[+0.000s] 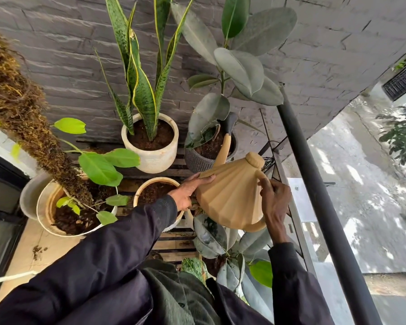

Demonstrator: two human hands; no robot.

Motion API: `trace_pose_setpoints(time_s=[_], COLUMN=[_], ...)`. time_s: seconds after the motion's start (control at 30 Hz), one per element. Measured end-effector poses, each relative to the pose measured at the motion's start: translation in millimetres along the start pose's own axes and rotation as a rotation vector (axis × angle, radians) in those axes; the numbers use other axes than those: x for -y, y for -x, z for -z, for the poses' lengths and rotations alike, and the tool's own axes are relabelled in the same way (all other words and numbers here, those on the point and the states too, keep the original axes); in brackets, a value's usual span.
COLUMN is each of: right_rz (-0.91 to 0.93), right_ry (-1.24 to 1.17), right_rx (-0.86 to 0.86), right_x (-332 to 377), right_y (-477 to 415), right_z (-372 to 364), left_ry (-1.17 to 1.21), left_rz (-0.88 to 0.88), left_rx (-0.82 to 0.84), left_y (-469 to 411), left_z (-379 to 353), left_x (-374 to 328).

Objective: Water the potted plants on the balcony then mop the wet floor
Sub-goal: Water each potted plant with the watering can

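Two hands hold the can (232, 195) nearest the camera: the right hand (275, 202) curls its fingers round the handle, and the left hand (190, 191) lays straight fingers against the ribbed side. Beyond, the spout (225, 146) tips over the grey pot (195, 160), so watering looks midway. Whether the white pot (155, 158) behind has been watered is unclear. Mopping is all left to do.

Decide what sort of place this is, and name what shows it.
Most likely a home balcony kept as a plant corner: potted plants such as the snake plant stand by a dark stone wall, a black railing edges it with paved ground beyond, and the right hand holds a watering can.
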State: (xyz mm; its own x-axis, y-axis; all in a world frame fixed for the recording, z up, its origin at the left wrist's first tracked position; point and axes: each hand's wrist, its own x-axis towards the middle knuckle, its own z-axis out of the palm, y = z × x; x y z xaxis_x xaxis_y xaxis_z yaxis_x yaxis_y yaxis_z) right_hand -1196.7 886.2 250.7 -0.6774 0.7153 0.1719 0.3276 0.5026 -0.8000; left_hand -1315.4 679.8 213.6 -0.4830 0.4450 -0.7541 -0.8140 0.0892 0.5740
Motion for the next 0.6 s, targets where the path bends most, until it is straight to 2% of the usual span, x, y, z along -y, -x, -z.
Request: trace_pose_setpoints(time_s=[0.6], right_rz=[0.005], right_ry=[-0.093], right_rx=[-0.024], right_x=[-10.9], right_y=[3.1], right_z=[-3.1], left_ry=[0.073], left_rz=[-0.112], left_rx=[-0.005], left_y=[0.5], left_z=[-1.6], left_x=[1.1])
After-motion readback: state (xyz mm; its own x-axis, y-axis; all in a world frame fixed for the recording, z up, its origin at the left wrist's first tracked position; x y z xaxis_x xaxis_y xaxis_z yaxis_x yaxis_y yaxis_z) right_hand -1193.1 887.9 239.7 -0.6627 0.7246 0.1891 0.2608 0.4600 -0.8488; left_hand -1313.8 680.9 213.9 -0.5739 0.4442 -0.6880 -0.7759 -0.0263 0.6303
